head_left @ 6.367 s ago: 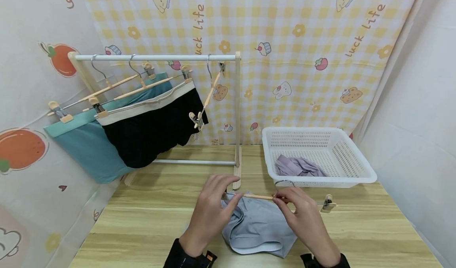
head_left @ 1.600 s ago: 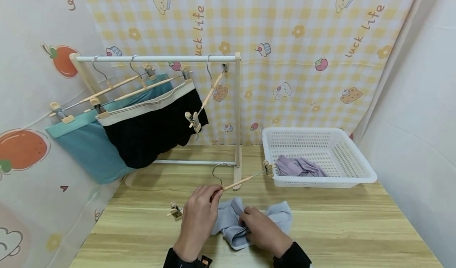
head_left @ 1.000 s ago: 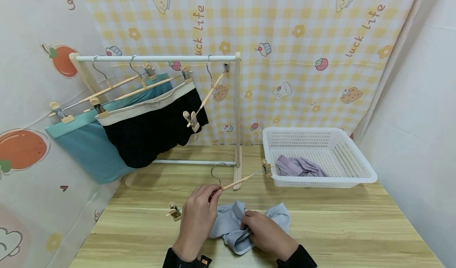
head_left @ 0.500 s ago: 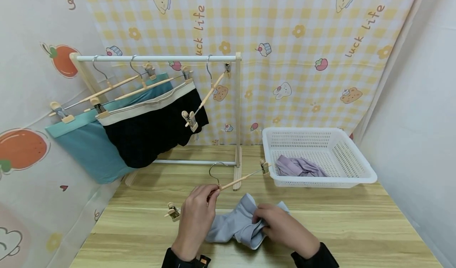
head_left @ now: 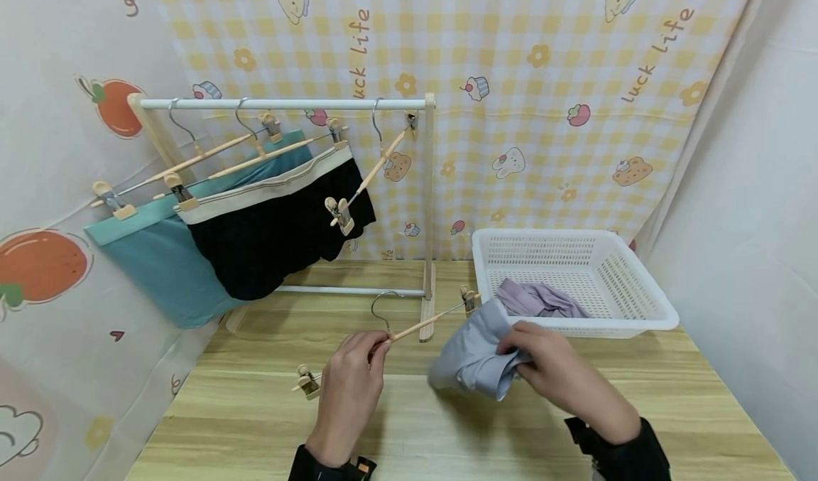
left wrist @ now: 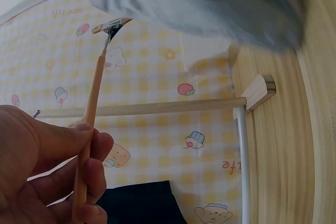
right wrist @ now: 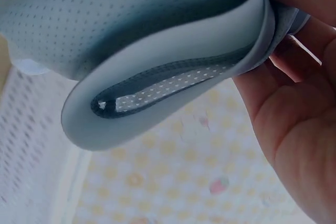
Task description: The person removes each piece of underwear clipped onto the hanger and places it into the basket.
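Observation:
Between its thumb and fingers, my left hand pinches the middle of a wooden clip hanger. The hanger slants above the table, with its hook up and a clip at either end. The left wrist view shows the thumb and fingers around the hanger's bar. My right hand grips grey-blue underpants by one edge, held off the table by the basket's near left corner. In the right wrist view the underpants show dotted cloth and a folded, looped band. Their far part overlaps the hanger's right clip in the head view.
A rack at the back left bears teal underpants, black underpants and a bare clip hanger. The white basket at the right holds a lilac garment. Everything stands on a wooden table.
My right hand has lifted the grey-blue underpants off the table and moved right. My left hand keeps the hanger, shifting slightly left. Earliest, both hands were at the hanger above the underpants.

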Demonstrator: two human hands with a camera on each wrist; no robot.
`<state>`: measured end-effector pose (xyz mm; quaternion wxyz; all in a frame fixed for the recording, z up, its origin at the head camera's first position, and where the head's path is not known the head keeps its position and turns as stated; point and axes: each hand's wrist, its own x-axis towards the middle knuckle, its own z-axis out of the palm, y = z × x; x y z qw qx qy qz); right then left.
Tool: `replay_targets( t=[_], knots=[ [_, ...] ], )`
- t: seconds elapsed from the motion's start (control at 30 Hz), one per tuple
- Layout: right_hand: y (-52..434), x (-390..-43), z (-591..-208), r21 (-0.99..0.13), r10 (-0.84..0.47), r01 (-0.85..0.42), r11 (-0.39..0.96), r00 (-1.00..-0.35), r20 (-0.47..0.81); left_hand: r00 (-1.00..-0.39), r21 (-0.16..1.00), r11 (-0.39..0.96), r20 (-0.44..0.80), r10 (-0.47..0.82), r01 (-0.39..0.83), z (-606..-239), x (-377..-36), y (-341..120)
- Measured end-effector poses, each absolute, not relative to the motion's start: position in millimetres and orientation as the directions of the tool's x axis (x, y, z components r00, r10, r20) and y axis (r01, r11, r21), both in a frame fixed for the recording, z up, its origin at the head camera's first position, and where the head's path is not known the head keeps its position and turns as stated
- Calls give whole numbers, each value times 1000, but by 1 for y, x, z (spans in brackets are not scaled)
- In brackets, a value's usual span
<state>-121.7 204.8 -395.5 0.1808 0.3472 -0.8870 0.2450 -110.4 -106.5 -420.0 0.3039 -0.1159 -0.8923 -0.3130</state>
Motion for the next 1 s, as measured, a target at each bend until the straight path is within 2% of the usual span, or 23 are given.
replay_targets(
  t=[0.27, 0.6, 0.73, 1.0],
  knots=[
    [234, -127, -363, -275, -404, -609, 744, -737, 542, -795, 497, 780, 607, 2, 382, -423, -111, -107],
    [257, -146, -336, -225, -301, -545, 808, -710, 637, -796, 499, 781, 606, -3, 377, -425, -111, -108],
    [264, -163, -329, -244, -252, -512, 824, -715, 652, -798, 500, 782, 603, -7, 371, -425, -110, -109],
    [287, -205, -327, -314, -176, -448, 837, -765, 620, -815, 504, 784, 580, 3, 362, -425, -108, -109]
  ],
)
